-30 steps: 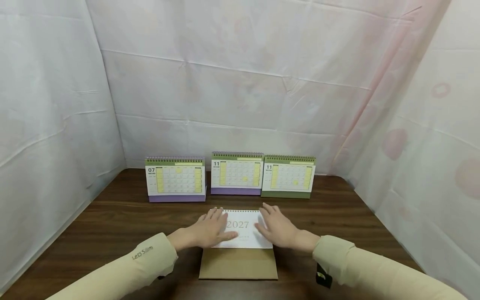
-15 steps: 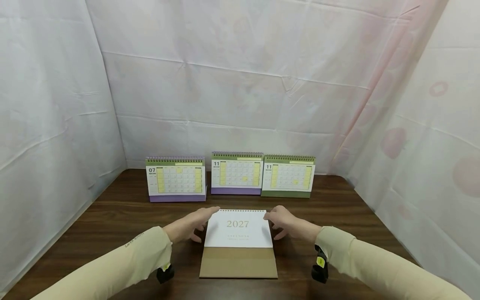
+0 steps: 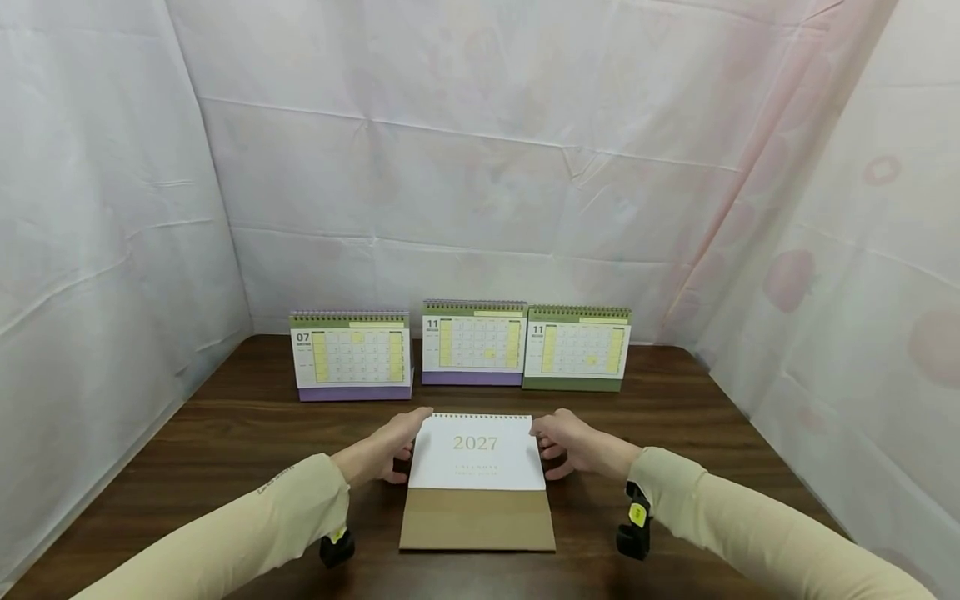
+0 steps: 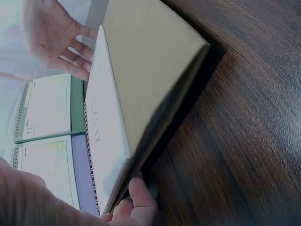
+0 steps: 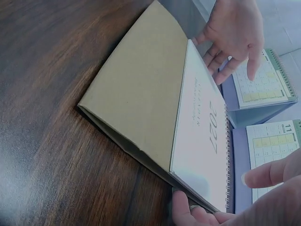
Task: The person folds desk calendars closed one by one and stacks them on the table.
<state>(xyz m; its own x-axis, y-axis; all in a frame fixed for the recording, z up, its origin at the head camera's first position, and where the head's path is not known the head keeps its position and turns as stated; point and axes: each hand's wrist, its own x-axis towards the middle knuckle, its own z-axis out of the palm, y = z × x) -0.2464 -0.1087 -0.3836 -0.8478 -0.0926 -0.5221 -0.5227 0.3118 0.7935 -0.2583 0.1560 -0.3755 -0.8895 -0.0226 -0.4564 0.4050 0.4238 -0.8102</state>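
White-and-tan cardboard calendar (image 3: 478,458), partly covered earlier, is left bare between left hand (image 3: 381,448) and right hand (image 3: 581,442), its side edges touched by loosely curved, parted fingers.

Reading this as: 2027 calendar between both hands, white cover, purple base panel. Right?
Base panel is brown, not purple; the head view shows it. The 2027 calendar is between left hand and right hand, with a white cover.
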